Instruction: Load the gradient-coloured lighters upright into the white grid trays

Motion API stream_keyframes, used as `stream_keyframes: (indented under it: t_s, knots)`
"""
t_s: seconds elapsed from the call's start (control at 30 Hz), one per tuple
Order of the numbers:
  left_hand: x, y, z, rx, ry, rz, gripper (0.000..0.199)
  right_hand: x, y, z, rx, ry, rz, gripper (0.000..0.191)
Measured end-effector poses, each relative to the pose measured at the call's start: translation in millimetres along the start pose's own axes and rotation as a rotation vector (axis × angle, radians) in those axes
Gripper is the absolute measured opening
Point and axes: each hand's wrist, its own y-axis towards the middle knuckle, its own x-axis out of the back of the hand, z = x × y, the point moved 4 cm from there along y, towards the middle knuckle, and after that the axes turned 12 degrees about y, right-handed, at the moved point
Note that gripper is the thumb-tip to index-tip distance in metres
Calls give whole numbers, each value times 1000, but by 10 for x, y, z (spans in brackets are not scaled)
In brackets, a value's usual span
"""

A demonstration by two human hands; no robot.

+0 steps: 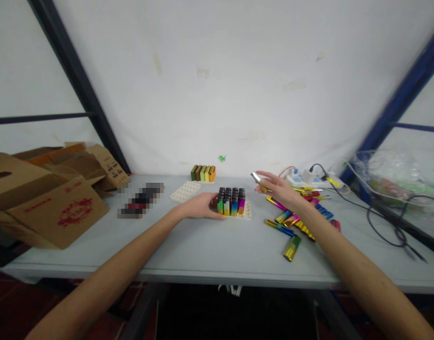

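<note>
Several upright black-topped lighters in bright colours stand in a white tray at the middle of the table. My left hand is at the left side of this group, thumb along the front and fingers behind, curled round its edge. To the right and higher up, my right hand holds a shiny metallic sleeve, silver and gold, between thumb and fingers. Beneath and beside my right forearm lies a loose pile of metallic coloured sleeves. A green-gold one lies nearest the front edge.
An empty white tray lies behind my left hand, near a filled block by the wall. Cardboard boxes and a pixelated dark item are at left. A power strip, black cable and plastic bag are at right.
</note>
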Motion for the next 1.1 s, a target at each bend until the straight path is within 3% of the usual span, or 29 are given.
stream_keyframes:
  t_s: [0.23,0.5,0.7,0.83,0.93,1.1]
  knots:
    - [-13,-3,5,11,31,17,63,-204,6,-83,-16,-2,128,37]
    - [-16,-2,21,6,21,-1,63,-423,-82,-36,10,-44,59,50]
    - [-11,1,17,6,4,-4,62,-424,-107,6,186,-486,-101,58]
    - [-11,-3,7,-3,9,7,60,-432,-110,-23,237,-670,-169,44]
    - [-16,-5,11,-3,14,14,60,-455,-113,-42,254,-676,-156,34]
    - [-19,0,12,-7,9,22,63,-459,-105,-47,261,-649,-129,34]
